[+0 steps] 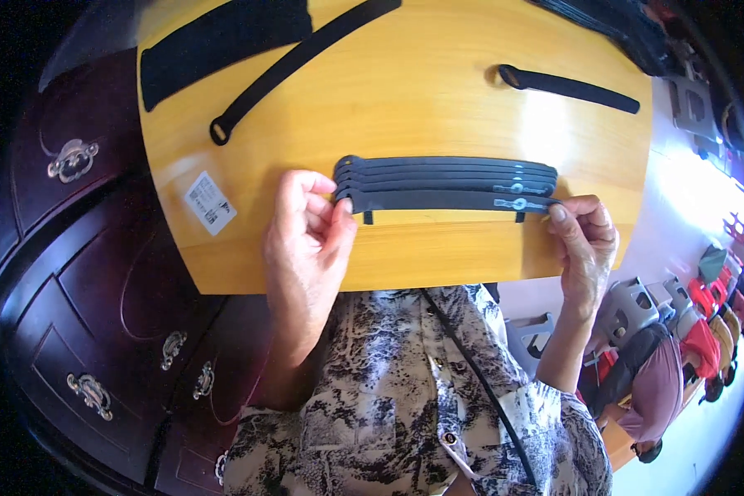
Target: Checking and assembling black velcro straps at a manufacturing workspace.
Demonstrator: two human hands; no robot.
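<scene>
A flat black strap (438,201) with a pale printed mark near its right end is stretched level between my two hands. My left hand (306,240) pinches its left end between thumb and fingers. At the other end, my right hand (585,240) grips the tip between thumb and forefinger. Just beyond it lies a neat row of several similar black straps (446,169), overlapping, with rounded ends at the left. Two short dark tabs stick out below the held strap; what they belong to is hidden.
On the yellow wooden table (422,256) are a long looped strap (281,74), a shorter looped strap (587,89), a wide black cloth piece (223,45) and a white label (211,202). A black bundle (612,29) fills the far right corner. Dark drawers (74,314) stand left; people and stools (628,310), right.
</scene>
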